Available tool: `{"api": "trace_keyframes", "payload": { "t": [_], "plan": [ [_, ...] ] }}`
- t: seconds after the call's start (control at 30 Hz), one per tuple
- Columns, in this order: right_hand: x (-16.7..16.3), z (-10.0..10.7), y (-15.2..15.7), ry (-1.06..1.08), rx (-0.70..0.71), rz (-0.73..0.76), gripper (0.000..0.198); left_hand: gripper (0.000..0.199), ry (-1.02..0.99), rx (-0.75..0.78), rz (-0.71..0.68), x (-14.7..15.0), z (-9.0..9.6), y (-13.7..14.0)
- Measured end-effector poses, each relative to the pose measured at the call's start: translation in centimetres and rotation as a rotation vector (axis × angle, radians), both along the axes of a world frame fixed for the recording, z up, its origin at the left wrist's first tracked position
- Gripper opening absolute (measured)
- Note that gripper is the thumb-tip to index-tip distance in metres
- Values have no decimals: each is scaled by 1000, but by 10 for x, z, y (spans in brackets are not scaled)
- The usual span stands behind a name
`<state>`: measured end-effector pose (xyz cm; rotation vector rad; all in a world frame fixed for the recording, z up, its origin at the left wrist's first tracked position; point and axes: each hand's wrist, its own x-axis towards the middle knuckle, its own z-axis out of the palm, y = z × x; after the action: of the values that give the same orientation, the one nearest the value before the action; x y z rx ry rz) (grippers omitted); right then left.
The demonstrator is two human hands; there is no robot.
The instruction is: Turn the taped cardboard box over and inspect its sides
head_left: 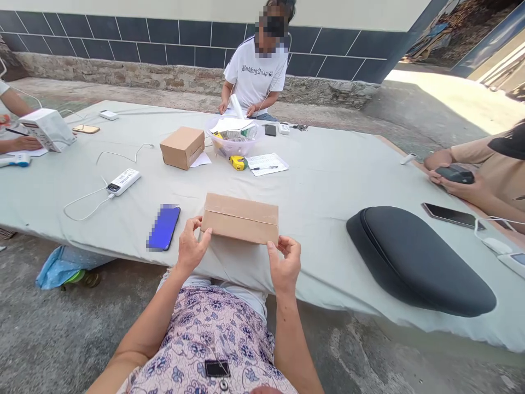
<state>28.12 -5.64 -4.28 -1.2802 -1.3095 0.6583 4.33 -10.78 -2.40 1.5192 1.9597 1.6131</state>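
A closed brown cardboard box (241,216) is at the near edge of the cloth-covered table, held between my two hands. My left hand (192,243) grips its left end, with the thumb on the near side. At the opposite end my right hand (285,260) pinches the lower right corner, thumb in front. A seam runs lengthwise along the box near its top edge. Just left of my left hand lies a phone (164,227) with a blue screen. To the right of my right hand rests a large black padded seat (422,260).
Farther back stand another cardboard box (182,148) and a plastic basket (234,143) of odds and ends. Near them lie a yellow tape measure (238,162) and a written sheet (268,163). A white power bank (123,181) trails a cable. People sit at the far, left and right sides.
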Motion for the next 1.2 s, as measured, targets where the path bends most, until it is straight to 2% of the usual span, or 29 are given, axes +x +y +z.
{"api": "trace_keyframes", "payload": {
  "t": [0.1,0.23,0.33,0.47,0.73,0.9,1.07,1.2],
  "plan": [
    [-8,8,-5,-100,-11,-32,71,48,-14,-7,63,15,2,2],
    [-19,15,-10,-308,13,-90,95,73,109,-14,112,32,-1,6],
    [-26,19,-12,-441,10,-135,104,87,142,-19,144,39,-3,7],
    [-31,24,-13,-509,-1,-150,107,101,149,-35,169,43,-4,9],
    [-37,27,-12,-569,-5,-139,110,111,155,-49,206,45,-4,15],
    [-39,24,-10,-560,24,-133,107,110,172,-50,198,41,-4,16],
    [-31,17,-7,-478,90,-106,101,105,198,-33,182,34,-6,16],
    [-24,11,-4,-336,66,-62,88,97,218,-20,141,27,-8,15]
  ]
}}
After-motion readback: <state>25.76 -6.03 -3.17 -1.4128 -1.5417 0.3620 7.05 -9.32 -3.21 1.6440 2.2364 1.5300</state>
